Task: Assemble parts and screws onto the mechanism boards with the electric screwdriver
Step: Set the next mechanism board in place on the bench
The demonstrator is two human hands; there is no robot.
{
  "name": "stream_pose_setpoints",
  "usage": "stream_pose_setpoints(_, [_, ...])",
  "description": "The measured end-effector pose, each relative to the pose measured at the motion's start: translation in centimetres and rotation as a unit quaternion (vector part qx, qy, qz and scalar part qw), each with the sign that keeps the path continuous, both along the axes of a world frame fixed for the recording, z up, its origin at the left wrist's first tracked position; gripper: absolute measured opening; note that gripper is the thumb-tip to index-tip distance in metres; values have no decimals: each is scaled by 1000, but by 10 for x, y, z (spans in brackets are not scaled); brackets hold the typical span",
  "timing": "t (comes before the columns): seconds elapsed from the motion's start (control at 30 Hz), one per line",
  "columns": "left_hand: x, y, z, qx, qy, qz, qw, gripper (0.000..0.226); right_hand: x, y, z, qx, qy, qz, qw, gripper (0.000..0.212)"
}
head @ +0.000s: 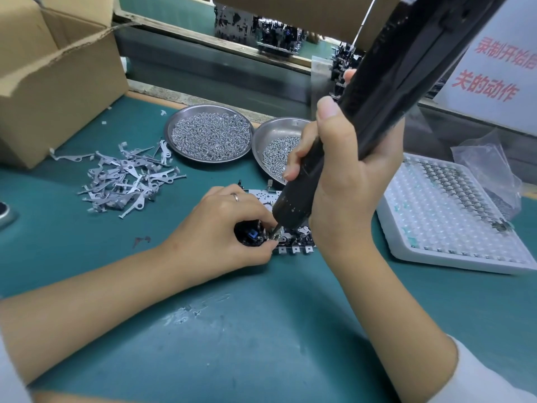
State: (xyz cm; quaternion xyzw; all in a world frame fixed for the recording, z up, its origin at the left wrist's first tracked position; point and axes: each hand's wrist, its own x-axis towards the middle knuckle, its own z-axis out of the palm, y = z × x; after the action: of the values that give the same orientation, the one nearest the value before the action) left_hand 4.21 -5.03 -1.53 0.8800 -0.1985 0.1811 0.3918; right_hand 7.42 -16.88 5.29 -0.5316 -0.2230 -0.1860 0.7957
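1. Right hand wrapped around the black electric screwdriver, thumb up along the barrel; tool tilted, upper end leaning away to the right, bit tip down on the mechanism board.
2. Mechanism board lies flat on the green bench, centre of the work area, just in front of the two dishes; much of it hidden under both hands.
3. Left hand rests on the board's left end, fingers curled, fingertips pinching a small metal part right beside the bit tip. A ring on one finger.
4. Round metal dish of screws behind the board; second dish of screws just to its right, partly behind the right hand.
5. Loose heap of flat metal lever parts on the bench, left of the dishes.
6. Open cardboard box at far left.
7. White pocketed tray at right, small metal parts in some rows; crumpled clear plastic bag at its far edge.
8. White sign with red characters upper right.
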Motion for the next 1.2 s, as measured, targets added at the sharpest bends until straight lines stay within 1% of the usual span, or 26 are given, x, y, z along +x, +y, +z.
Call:
stream_pose_setpoints(0.1, [0,0,1,-2,3,2,1000,23,-1,-1,1,-5,-4,2,1000,15])
stream_pose_setpoints(0.17, [0,-1,0,-2,5,2,1000,15,0,-5,3,2,-15,10,1000,16])
stream_pose_setpoints(0.27, [0,0,-1,-3,16,10,1000,19,4,-11,7,7,-27,-25,999,17])
stream_pose_setpoints(0.37, [-1,-1,-1,-2,17,13,1000,21,8,-12,2,-5,-2,-52,999,17])
stream_pose_setpoints(0.47, [-2,-1,-1,-1,15,17,1000,21,12,-11,-2,-30,22,-44,998,17])
stream_pose_setpoints(0.63, [-2,-1,0,0,13,21,1000,21,12,-13,-1,-39,26,-34,998,17])
stream_pose_setpoints(0.73, [-2,-1,0,3,12,19,1000,22,13,-19,-5,-78,42,0,996,24])
stream_pose_setpoints(0.8, [-1,0,1,8,7,11,1000,22,14,-28,-15,-144,49,9,988,26])
stream_pose_setpoints(0.87, [-1,2,1,8,-1,1,1000,24,10,-42,-34,-232,31,-30,972,21])
stream_pose_setpoints(0.9, [-1,2,1,6,-4,-1,1000,25,8,-48,-44,-255,25,-60,965,21])
stream_pose_setpoints(0.93, [-1,2,1,3,-7,0,1000,25,7,-54,-52,-257,26,-94,961,24])
stream_pose_setpoints(0.97, [-1,2,1,-1,-10,2,1000,24,5,-57,-59,-237,39,-127,962,26])
stream_pose_setpoints(1.03, [0,1,0,-1,-20,7,1000,22,4,-57,-65,-165,81,-156,970,23])
stream_pose_setpoints(1.1, [-1,0,-2,8,-33,9,999,18,1,-51,-65,-145,96,-137,975,16])
stream_pose_setpoints(1.13, [-1,-1,-3,11,-36,9,999,16,0,-48,-66,-154,103,-108,977,14])
stream_pose_setpoints(1.2, [0,-2,-4,9,-37,10,999,12,-2,-43,-68,-182,125,-14,975,12])
